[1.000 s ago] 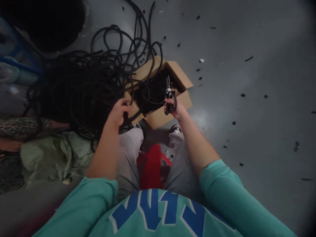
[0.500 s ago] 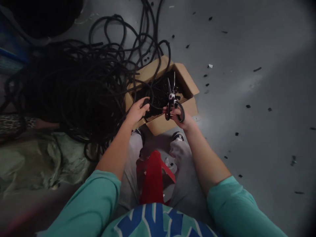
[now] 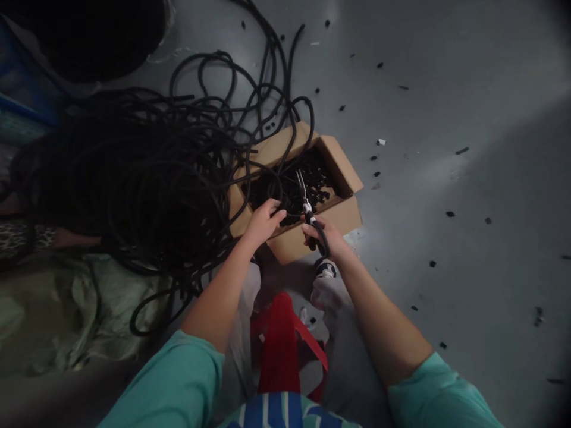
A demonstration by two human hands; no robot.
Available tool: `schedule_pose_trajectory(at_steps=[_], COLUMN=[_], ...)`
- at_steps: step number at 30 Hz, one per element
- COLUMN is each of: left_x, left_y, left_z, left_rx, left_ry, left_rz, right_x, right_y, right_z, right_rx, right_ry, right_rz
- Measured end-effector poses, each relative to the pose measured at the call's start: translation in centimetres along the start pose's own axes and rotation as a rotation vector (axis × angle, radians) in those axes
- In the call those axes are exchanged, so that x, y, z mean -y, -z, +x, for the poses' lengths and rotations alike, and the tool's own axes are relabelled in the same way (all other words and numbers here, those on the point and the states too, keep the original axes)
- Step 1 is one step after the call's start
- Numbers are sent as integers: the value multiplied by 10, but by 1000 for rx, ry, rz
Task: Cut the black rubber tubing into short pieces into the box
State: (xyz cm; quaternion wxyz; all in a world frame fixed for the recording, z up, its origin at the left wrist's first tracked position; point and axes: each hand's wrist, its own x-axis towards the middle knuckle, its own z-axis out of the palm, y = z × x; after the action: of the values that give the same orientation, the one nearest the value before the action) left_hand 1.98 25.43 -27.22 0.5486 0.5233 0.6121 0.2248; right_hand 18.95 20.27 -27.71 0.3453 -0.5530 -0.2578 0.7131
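My right hand [image 3: 331,236] grips the black-handled scissors [image 3: 307,207], fingers in the loops. Their blades point up and away over the box, only a narrow gap apart. My left hand [image 3: 263,226] is closed at the near left of the box, its thumb and fingers around a black cord [image 3: 292,214] that shows between the two hands. The exact grip is partly hidden by the fingers. Below both hands stands the open cardboard box [image 3: 285,246], holding many short black cut pieces [image 3: 316,181]. Long cord loops run over its left and far sides.
A large tangled heap of black cord [image 3: 134,154] lies left of the box. A greenish sack [image 3: 49,315] is nearer on the left. Several black scraps [image 3: 450,214] dot the grey floor on the right. Something red [image 3: 279,345] is between my legs.
The scissor blades have come closer together, and the scissors have turned in my right hand. My left fingers have curled in further. The whole view has shifted, with everything lower in the picture.
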Motion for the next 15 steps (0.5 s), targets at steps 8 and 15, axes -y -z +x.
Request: schedule_pose_trajectory(at_steps=[8, 15], left_x=[19, 19], left_y=[13, 13], left_z=[8, 5], left_rx=[-206, -288], left_ry=[-103, 24], left_rz=[177, 312], right_x=[-8, -11], right_y=[-6, -4], right_z=[4, 14], right_rx=[35, 134], right_ry=[-73, 11], right_rz=[-239, -408])
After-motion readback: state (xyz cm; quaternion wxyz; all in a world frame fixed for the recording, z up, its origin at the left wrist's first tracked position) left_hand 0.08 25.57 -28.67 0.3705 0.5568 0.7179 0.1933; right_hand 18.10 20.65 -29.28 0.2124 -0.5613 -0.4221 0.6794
